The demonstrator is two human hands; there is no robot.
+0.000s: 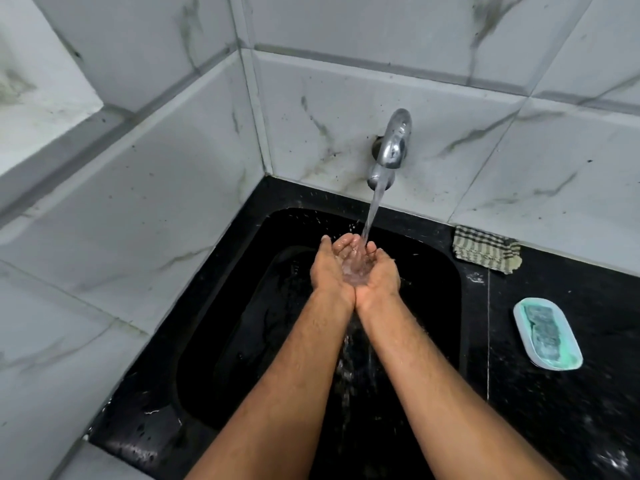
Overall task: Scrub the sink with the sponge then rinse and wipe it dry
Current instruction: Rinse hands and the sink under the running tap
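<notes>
Left hand [330,268] and right hand [375,271] cupped together, gripping nothing, under tap [393,143] stream; likely splashing beyond sink [446,271] onto surface [554,393].

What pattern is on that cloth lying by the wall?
The cloth has a dark and pale checked pattern, seen in the head view.

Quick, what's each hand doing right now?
Left hand: open, cupped, catching tap water.
Right hand: open, cupped against the left, holding nothing solid.
</notes>
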